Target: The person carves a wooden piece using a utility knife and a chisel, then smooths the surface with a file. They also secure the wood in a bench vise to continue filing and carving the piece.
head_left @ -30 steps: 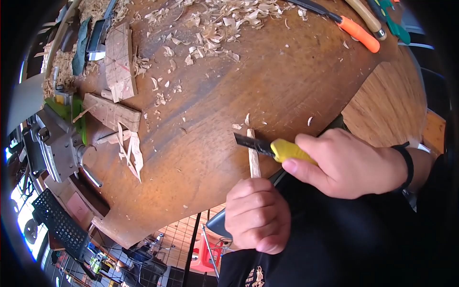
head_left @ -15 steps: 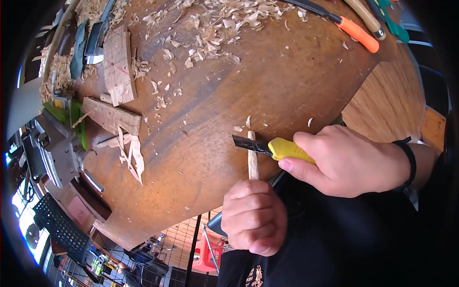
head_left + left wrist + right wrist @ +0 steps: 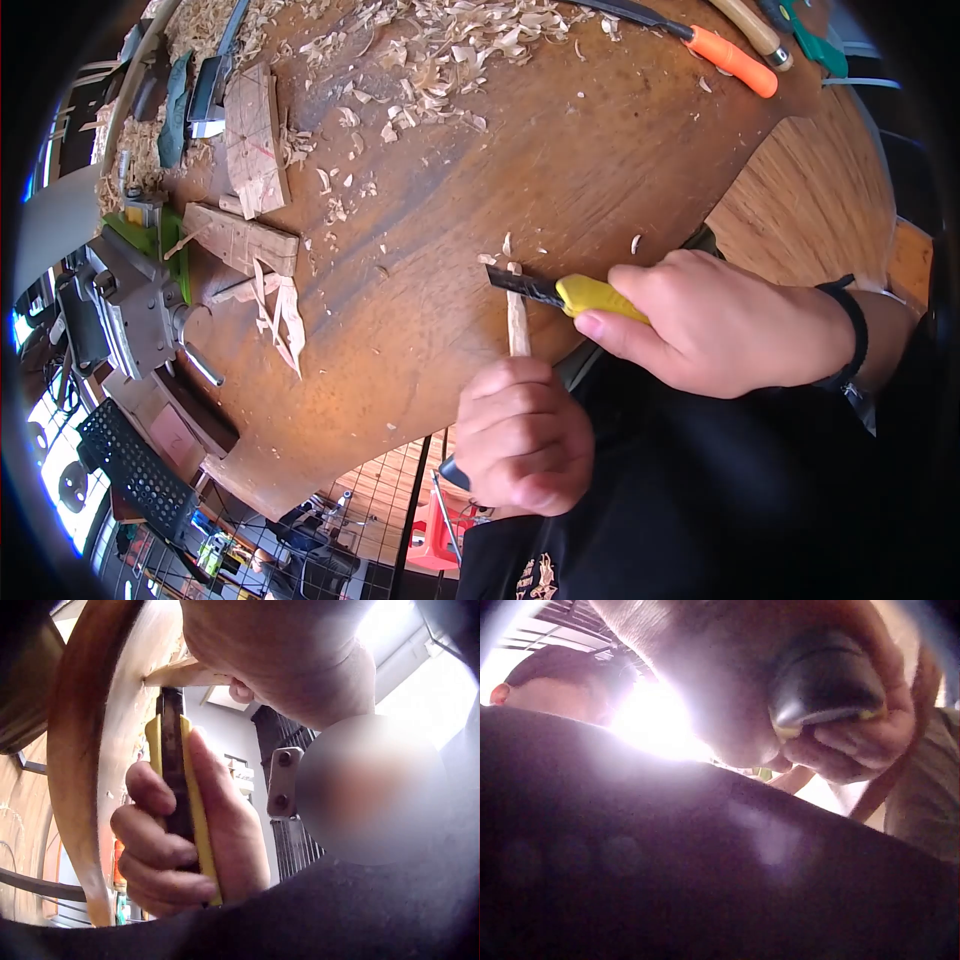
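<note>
In the head view my left hand (image 3: 525,435) grips a short whittled wooden stick (image 3: 517,328) in its fist, the stick's far part pointing away from me over the table edge. My right hand (image 3: 710,325) holds a yellow utility knife (image 3: 592,297), whose dark blade (image 3: 522,284) lies across the stick close to its far tip. From below, the left wrist view shows the right fingers (image 3: 154,844) wrapped round the knife handle (image 3: 196,825), with the blade under the stick (image 3: 187,673). The knife's dark butt end (image 3: 825,686) sticks out of the right fist in the right wrist view.
Wood shavings (image 3: 440,75) cover the far part of the brown table (image 3: 430,270). An orange-handled tool (image 3: 735,62) lies at the far right. Marked wood blocks (image 3: 255,140), thin split pieces (image 3: 285,315) and a metal vise-like device (image 3: 125,300) stand on the left.
The blade has slid a little along the stick towards its far tip. Both hands keep their grips, and the whole head view has shifted slightly.
</note>
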A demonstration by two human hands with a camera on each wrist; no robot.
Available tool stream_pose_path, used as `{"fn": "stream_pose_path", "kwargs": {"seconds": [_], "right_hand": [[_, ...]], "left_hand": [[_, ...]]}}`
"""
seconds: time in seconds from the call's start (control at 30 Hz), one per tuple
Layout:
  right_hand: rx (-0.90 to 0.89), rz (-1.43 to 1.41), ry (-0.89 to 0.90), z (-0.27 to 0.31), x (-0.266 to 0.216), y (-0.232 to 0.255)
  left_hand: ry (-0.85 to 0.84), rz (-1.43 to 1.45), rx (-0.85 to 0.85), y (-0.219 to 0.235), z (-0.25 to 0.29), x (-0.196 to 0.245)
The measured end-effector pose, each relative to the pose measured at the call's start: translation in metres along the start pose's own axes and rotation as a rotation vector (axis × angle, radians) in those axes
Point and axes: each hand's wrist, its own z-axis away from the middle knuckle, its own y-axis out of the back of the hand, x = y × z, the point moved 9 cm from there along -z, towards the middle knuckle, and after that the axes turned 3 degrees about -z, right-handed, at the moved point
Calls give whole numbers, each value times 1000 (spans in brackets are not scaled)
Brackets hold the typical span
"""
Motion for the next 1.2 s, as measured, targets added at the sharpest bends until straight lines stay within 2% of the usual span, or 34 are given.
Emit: {"fn": "stream_pose_path", "kwargs": {"seconds": [0.1,0.3,0.53,0.6,0.8,0.87,0.9,0.93,0.97,1.0,1.03,1.1,1.17,1.2], "right_hand": [[42,17,22,-9,1,0],[-33,-73,22,2,3,-1],[-46,-6,-20,-5,1,-3],[48,11,14,-9,-1,-1],[117,-103,85,-4,-1,-6],[129,-111,145,-1,0,-11],[140,-118,197,2,-3,-11],[132,-110,208,4,-4,-10],[153,-225,187,5,-3,-2],[173,-338,165,6,-1,4],[163,-319,177,7,-3,5],[272,-477,293,12,-9,18],[210,-505,269,6,-6,11],[220,-608,261,-1,-1,7]], "left_hand": [[-83,-49,-74,-9,0,5],[-32,25,25,7,-2,0],[-60,6,12,3,-1,3],[-75,4,-15,1,-1,3],[-80,36,-18,10,8,6],[51,77,135,24,9,-2],[41,68,141,25,7,0],[88,136,259,36,6,-6],[130,207,380,45,4,-12],[140,221,403,48,-3,-12],[121,221,417,51,-9,-10],[207,412,512,59,-13,-19],[212,496,508,62,-22,-17],[275,640,546,60,-22,-23]]}}
